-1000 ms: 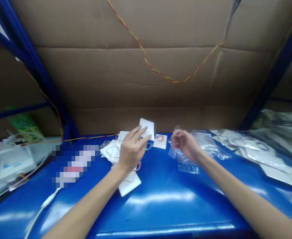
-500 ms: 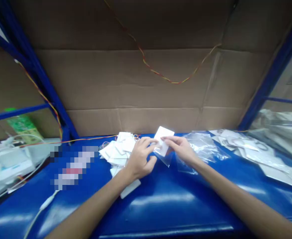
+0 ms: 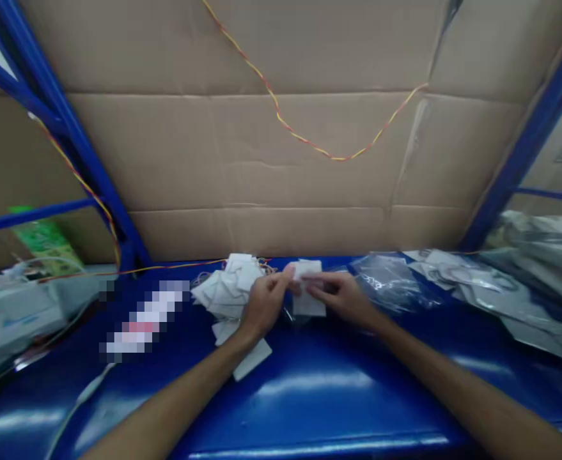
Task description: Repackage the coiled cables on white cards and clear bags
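Note:
A white card in a clear plastic bag (image 3: 309, 305) is held upright over the blue table surface (image 3: 309, 396). My left hand (image 3: 267, 297) pinches its left edge near the top. From the right, my right hand (image 3: 345, 297) reaches over the card's face, thumb and fingers closed on it. Beside my left hand lies a heap of white cards (image 3: 226, 291), with one more card (image 3: 252, 359) nearer me, partly under the wrist. Clear plastic bags (image 3: 389, 278) lie just right of my right hand.
Flat white packets (image 3: 491, 287) spread over the right side. A white cable (image 3: 89, 388) runs along the left, near a white box (image 3: 29, 316). Cardboard (image 3: 261, 153) stands behind, with a red-yellow wire (image 3: 302, 139) hanging across it, between blue frame posts (image 3: 86, 150).
My left hand has closed from spread fingers onto the card's edge. The bagged card has turned from tilted to straight and sits slightly lower. My right hand has shifted slightly left and down.

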{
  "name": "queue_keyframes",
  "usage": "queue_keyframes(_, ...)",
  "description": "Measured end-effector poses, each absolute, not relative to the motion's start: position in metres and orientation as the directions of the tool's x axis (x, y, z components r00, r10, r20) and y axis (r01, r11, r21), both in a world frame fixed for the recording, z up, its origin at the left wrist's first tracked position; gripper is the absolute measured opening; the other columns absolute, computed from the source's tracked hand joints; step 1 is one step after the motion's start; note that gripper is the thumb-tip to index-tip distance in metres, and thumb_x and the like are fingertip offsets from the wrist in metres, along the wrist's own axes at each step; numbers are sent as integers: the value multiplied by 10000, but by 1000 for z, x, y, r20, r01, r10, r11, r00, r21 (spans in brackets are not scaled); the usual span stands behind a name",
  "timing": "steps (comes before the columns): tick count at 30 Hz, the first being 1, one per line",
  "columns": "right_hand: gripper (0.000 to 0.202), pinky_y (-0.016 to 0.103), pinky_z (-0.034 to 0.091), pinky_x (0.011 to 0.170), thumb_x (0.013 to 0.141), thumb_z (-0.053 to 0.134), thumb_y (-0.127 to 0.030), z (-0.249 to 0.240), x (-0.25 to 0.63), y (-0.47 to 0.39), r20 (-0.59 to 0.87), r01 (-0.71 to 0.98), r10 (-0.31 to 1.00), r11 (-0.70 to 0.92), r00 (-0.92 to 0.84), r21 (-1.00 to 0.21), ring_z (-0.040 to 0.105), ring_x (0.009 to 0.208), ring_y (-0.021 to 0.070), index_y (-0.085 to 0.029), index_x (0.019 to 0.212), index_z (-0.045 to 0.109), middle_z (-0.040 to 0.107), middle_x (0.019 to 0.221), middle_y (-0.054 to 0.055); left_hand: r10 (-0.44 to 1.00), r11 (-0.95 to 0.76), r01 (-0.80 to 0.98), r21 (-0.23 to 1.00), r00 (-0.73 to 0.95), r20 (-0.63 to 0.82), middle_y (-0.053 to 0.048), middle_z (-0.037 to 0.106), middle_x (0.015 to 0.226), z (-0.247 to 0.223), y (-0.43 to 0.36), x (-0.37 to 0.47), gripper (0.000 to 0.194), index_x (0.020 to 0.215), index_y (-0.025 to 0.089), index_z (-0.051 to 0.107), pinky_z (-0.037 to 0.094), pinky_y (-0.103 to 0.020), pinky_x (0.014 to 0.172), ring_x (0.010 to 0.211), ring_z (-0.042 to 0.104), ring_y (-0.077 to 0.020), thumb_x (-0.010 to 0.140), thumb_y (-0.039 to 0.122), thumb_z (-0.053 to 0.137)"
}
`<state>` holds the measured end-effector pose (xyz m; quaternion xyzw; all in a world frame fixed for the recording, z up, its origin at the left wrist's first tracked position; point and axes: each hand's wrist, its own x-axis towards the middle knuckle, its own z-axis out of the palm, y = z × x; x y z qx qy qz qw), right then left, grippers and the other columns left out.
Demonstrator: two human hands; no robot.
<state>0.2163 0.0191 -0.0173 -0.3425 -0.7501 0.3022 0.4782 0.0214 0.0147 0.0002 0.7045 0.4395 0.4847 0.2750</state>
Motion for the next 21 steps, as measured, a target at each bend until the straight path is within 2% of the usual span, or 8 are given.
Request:
queue_keyframes(3, 261, 394, 561, 826, 893, 712, -400, -15, 219, 20, 513, 276, 816, 575, -267, -770, 733, 917, 274, -227, 1059, 816, 810, 1036, 72, 905, -426, 310, 850, 154, 398, -48, 774, 745, -1, 15, 22, 311, 759, 179, 744, 532, -290, 658, 712, 719, -208, 878, 455, 664)
queue_keyframes(6, 273, 358, 545, 735, 813, 787, -433, -11, 222, 23, 472, 311, 860, 510, -191, -802, 703, 799, 251, -184, 922, 818, 801, 899, 78, 908, -419, 304, 855, 135, 397, -45, 767, 727, -2, 15, 23, 213, 762, 180, 719, 534, -295, 665, 697, 727, -207, 848, 374, 701)
queue_keyframes(9, 318, 324, 523, 654, 792, 793, -464, -8, 225, 26, 409, 281, 889, 455, -206, -845, 687, 736, 231, -155, 866, 807, 790, 853, 81, 902, -432, 318, 844, 135, 411, -47, 758, 719, -5, 16, 23, 197, 771, 176, 690, 522, -297, 652, 684, 721, -205, 857, 354, 685)
queue_keyframes(13, 337, 303, 511, 628, 844, 726, -481, -8, 226, 27, 371, 234, 890, 432, -265, -871, 698, 733, 225, -162, 908, 814, 796, 864, 61, 890, -454, 361, 815, 130, 438, -34, 761, 740, -6, 18, 21, 160, 807, 185, 663, 511, -286, 659, 701, 716, -196, 877, 328, 650)
queue_keyframes(15, 292, 313, 516, 672, 854, 720, -441, -9, 226, 27, 405, 256, 873, 471, -271, -844, 709, 777, 235, -171, 914, 816, 805, 894, 66, 888, -455, 392, 800, 133, 440, -22, 757, 732, -7, 18, 21, 118, 856, 188, 662, 499, -281, 637, 677, 701, -192, 856, 306, 663)
queue_keyframes(18, 217, 317, 503, 713, 855, 727, -383, -11, 226, 27, 458, 337, 840, 539, -291, -772, 711, 815, 239, -191, 907, 816, 809, 915, 65, 893, -444, 435, 784, 137, 429, -4, 741, 690, -9, 19, 21, 193, 943, 191, 665, 471, -277, 578, 592, 652, -179, 825, 338, 710)
queue_keyframes(21, 196, 306, 475, 667, 853, 730, -385, -13, 226, 27, 471, 401, 832, 555, -294, -729, 691, 742, 221, -205, 863, 806, 799, 849, 50, 875, -472, 461, 751, 142, 463, -21, 750, 746, -11, 21, 20, 215, 896, 198, 681, 472, -279, 581, 633, 669, -187, 837, 401, 720)
